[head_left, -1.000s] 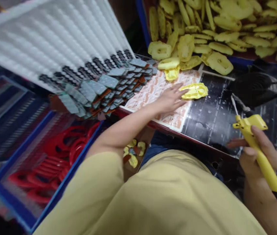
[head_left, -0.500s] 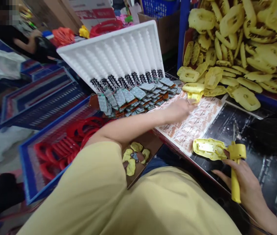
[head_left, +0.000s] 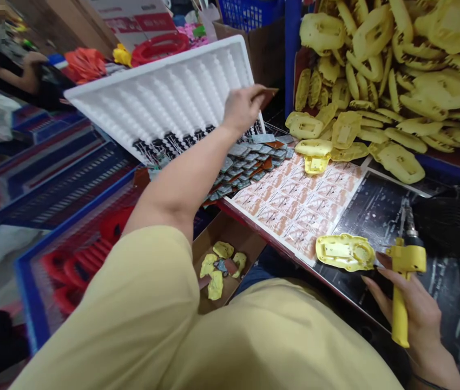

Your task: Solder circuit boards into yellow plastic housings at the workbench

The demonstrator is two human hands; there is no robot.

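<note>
My left hand is raised in front of the white foam tray and pinches a small brown circuit board above the heap of grey and brown circuit boards. My right hand is closed on the handle of a yellow electric screwdriver, its bit pointing up. One yellow plastic shell lies on the dark table right beside that hand, at the edge of a sheet of printed stickers.
A big pile of yellow shells fills a blue crate at the back right. A blue crate with red parts stands at the left. A cardboard box with scraps sits under the table edge. Another person's arm shows far left.
My left hand has lifted off the sticker sheet and risen to the foam tray, now holding a small brown board. The right hand with the screwdriver has barely shifted beside the yellow shell.
</note>
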